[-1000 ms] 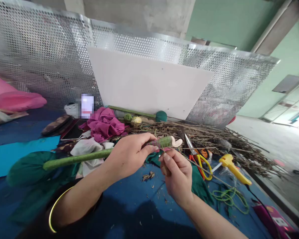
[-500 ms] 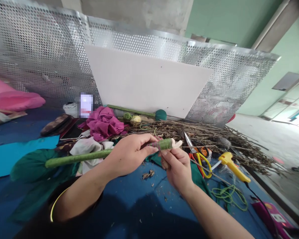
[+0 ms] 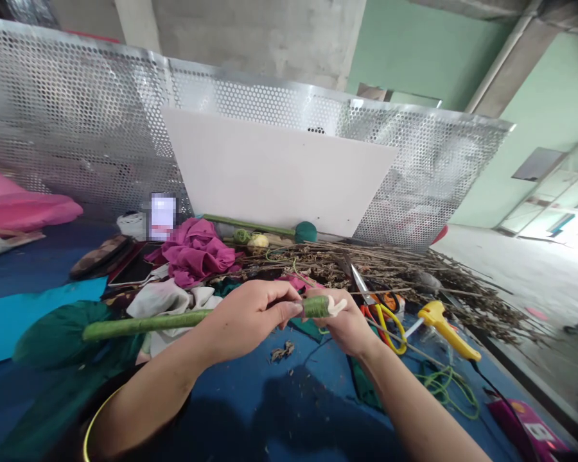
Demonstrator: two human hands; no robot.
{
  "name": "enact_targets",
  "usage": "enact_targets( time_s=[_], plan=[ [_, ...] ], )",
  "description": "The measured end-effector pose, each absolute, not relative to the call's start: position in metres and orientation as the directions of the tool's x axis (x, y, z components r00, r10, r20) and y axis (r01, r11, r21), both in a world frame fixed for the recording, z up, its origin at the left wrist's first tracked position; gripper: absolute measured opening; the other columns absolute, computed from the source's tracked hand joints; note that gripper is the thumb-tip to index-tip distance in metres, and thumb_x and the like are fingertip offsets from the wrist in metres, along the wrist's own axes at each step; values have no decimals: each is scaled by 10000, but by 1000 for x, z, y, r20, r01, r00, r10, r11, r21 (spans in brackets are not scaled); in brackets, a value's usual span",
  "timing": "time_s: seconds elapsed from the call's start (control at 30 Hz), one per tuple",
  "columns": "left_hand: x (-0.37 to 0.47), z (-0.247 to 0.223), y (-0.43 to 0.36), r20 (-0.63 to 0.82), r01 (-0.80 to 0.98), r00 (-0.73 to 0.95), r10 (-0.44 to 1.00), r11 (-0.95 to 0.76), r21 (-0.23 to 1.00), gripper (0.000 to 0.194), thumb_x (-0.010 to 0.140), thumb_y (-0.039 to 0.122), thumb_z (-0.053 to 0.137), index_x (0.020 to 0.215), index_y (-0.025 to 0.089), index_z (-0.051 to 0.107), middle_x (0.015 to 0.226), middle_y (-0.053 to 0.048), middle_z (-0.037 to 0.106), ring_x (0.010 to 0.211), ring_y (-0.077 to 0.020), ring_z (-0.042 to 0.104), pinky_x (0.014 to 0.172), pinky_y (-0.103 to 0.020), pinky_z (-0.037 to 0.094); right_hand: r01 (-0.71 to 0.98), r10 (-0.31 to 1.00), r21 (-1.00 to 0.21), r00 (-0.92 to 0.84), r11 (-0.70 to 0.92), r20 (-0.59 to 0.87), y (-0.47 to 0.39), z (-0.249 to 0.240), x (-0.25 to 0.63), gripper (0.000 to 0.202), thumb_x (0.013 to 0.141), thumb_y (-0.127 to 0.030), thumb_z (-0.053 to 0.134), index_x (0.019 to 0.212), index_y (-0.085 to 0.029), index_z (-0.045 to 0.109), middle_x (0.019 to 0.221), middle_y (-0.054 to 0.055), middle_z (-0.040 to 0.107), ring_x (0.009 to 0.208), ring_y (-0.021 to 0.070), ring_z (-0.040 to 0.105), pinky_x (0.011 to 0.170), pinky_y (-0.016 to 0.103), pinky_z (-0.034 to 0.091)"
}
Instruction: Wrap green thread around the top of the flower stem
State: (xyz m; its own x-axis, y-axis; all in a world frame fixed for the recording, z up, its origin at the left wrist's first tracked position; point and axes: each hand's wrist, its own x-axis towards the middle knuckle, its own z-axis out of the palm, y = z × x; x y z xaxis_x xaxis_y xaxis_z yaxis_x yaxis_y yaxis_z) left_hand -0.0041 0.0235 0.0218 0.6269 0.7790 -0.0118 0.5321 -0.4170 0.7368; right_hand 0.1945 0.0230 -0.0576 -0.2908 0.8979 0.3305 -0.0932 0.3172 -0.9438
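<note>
My left hand point(image 3: 245, 321) is closed around a long green-wrapped stick point(image 3: 147, 325), which lies across the table and sticks out to the left of my wrist. At the stick's right end is a band of green thread point(image 3: 315, 307), with some pink-purple showing by my left fingertips and a white tip point(image 3: 336, 307) poking out. My right hand point(image 3: 347, 328) is curled behind this end; its fingertips are hidden by the stick, so what they pinch cannot be seen. A loose green thread point(image 3: 299, 269) trails just beyond my hands.
Scissors with yellow handles point(image 3: 390, 328) and a yellow glue gun point(image 3: 447, 330) lie to the right, near tangled green cord point(image 3: 447, 385). Dried stalks point(image 3: 399, 266) spread behind. Magenta cloth point(image 3: 200, 250), white cloth point(image 3: 158, 298) and dark green fabric point(image 3: 48, 337) lie left. A white board point(image 3: 274, 173) leans behind.
My right hand has moved from the near side of the stick's end to behind it, its fingers now hidden. My left hand keeps its hold. The camera view has tilted slightly up.
</note>
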Motion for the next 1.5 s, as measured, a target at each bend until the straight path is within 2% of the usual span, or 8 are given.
enact_targets(
  time_s=[0.33,0.43,0.63,0.87,1.07,1.2,1.33,1.5],
  plan=[
    [7,8,23,-104,519,651,752,-341,784,310,889,376,490,776,178,700,669,14,634,525,-102,465,508,-217,324,165,797,-803,-342,572,497,29,-39,216,210,838,-335,667,699,-184,714,637,6,564,590,121,469,562,247,370],
    [10,3,23,-112,511,664,740,-339,790,340,881,389,488,807,163,731,670,-8,659,546,-119,513,527,-214,354,232,779,-764,-378,603,500,27,-33,222,157,834,-271,682,710,-183,725,638,-1,556,607,117,472,571,235,370],
    [17,2,20,-115,526,663,739,-352,774,331,874,365,480,805,163,732,703,-20,689,621,-151,587,570,-219,392,500,759,-573,-466,650,454,19,-22,226,192,880,-176,612,713,-177,706,665,-16,553,642,104,507,584,208,374],
    [23,-8,21,-133,543,703,699,-406,735,302,866,294,473,660,150,640,607,-6,618,598,-149,575,566,-220,376,565,757,-504,-506,653,413,12,-16,221,193,834,-80,600,662,-163,625,660,-29,547,651,100,518,614,201,384],
    [25,-15,21,-132,550,700,702,-412,726,311,846,242,434,903,160,728,611,6,573,565,-129,483,524,-211,324,716,724,-223,-535,662,435,6,-17,212,219,822,-46,463,657,-152,561,663,-8,516,640,116,489,545,228,308],
    [25,-12,20,-134,580,697,705,-444,683,301,835,228,432,823,171,728,535,40,427,494,-104,351,477,-210,266,765,690,-8,-576,644,439,-1,-16,206,203,798,-57,445,661,-165,548,677,2,534,583,119,447,500,266,233],
    [25,-9,19,-26,542,696,718,-501,675,285,850,244,454,812,189,730,581,27,540,546,-117,458,530,-204,334,819,718,65,-534,569,447,-13,-7,207,219,836,-82,438,680,-177,557,668,-5,523,533,116,417,495,277,220],
    [26,-12,17,189,540,613,767,-582,608,244,873,271,496,876,227,737,814,-20,719,766,-185,616,679,-240,426,858,677,203,-500,472,539,-28,2,202,311,936,-182,399,668,-206,555,613,-5,496,494,137,407,482,296,213]
  ],
)
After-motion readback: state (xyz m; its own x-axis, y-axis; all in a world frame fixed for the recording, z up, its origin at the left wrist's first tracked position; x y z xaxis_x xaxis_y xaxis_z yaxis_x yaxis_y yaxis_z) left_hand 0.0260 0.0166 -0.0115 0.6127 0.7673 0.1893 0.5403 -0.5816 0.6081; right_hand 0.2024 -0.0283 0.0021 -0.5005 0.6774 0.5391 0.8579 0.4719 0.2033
